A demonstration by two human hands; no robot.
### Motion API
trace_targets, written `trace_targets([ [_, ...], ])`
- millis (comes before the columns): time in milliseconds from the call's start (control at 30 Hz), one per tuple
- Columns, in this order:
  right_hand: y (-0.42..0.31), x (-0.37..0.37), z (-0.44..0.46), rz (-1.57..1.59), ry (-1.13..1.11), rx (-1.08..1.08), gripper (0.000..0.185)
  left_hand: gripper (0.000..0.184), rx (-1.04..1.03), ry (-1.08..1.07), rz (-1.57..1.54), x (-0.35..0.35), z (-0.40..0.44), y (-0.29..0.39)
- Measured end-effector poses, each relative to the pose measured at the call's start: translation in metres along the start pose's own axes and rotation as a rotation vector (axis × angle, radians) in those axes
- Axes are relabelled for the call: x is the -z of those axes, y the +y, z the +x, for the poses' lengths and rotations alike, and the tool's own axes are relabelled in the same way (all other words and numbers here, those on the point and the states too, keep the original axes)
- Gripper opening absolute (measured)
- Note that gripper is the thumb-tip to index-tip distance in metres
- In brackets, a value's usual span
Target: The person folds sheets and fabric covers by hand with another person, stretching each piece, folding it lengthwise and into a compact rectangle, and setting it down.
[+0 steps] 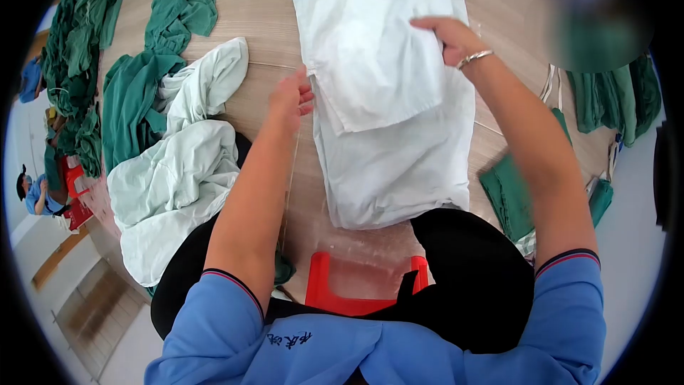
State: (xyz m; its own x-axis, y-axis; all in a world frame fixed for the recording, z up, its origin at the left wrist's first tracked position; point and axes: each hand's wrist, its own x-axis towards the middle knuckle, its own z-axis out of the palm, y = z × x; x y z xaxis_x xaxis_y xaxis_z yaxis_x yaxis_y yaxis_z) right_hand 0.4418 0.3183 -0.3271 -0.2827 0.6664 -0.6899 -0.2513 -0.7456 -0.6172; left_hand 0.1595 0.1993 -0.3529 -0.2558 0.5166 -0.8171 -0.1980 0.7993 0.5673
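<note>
A white cloth lies lengthwise in front of me, with a folded-over layer on top. My left hand is at the left edge of that layer. Its fingers are bent and a little apart, the fingertips close to or touching the edge, and no cloth shows inside them. On the other side, my right hand, a bracelet on its wrist, holds the layer's right edge. One of its fingers stretches over the fabric; the fingers beneath are hidden.
Crumpled pale cloths and green cloths lie at left, with a large green heap beyond. Folded green cloths sit at right. A red stool is below the table edge. Another person sits at far left.
</note>
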Motion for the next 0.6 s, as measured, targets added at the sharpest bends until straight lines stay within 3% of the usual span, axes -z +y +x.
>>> trace_targets([
  [67,-0.047,-0.036,-0.028,0.054,-0.205,-0.041,0.038,0.056,0.026,-0.034,-0.115,0.008,0.003,0.002],
  [133,-0.071,-0.059,-0.066,0.126,-0.259,0.000,0.031,0.063,0.037,-0.068,-0.230,0.006,0.004,0.009],
  [200,-0.085,-0.074,-0.100,0.204,-0.338,0.082,0.025,0.076,0.079,-0.394,-0.494,-0.004,-0.003,0.023],
  [233,-0.089,-0.080,-0.113,0.258,-0.338,0.114,0.024,0.076,0.079,-0.394,-0.494,-0.011,-0.008,0.028],
  [300,-0.094,-0.088,-0.136,0.304,-0.340,0.150,0.024,0.082,-0.139,-0.680,-0.670,-0.030,-0.019,0.038],
  [333,-0.095,-0.087,-0.146,0.351,-0.383,0.185,0.023,0.082,-0.141,-0.683,-0.673,-0.042,-0.021,0.046],
  [400,-0.095,-0.081,-0.167,0.395,-0.424,0.222,0.023,0.070,-0.469,-0.723,-0.861,-0.063,-0.025,0.065],
  [433,-0.096,-0.071,-0.178,0.287,-0.459,0.220,0.027,0.070,-0.469,-0.726,-0.863,-0.056,-0.030,0.071],
  [500,-0.086,-0.045,-0.211,0.199,-0.472,0.215,0.031,0.057,-0.284,-1.243,-0.980,-0.025,-0.048,0.078],
  [567,-0.064,-0.024,-0.241,0.028,-0.240,0.184,0.038,0.050,-0.491,-0.604,-0.472,0.004,-0.099,0.065],
  [600,-0.047,-0.027,-0.253,-0.230,-0.468,0.491,0.039,0.047,-0.220,-0.790,-0.693,0.009,-0.134,0.055],
])
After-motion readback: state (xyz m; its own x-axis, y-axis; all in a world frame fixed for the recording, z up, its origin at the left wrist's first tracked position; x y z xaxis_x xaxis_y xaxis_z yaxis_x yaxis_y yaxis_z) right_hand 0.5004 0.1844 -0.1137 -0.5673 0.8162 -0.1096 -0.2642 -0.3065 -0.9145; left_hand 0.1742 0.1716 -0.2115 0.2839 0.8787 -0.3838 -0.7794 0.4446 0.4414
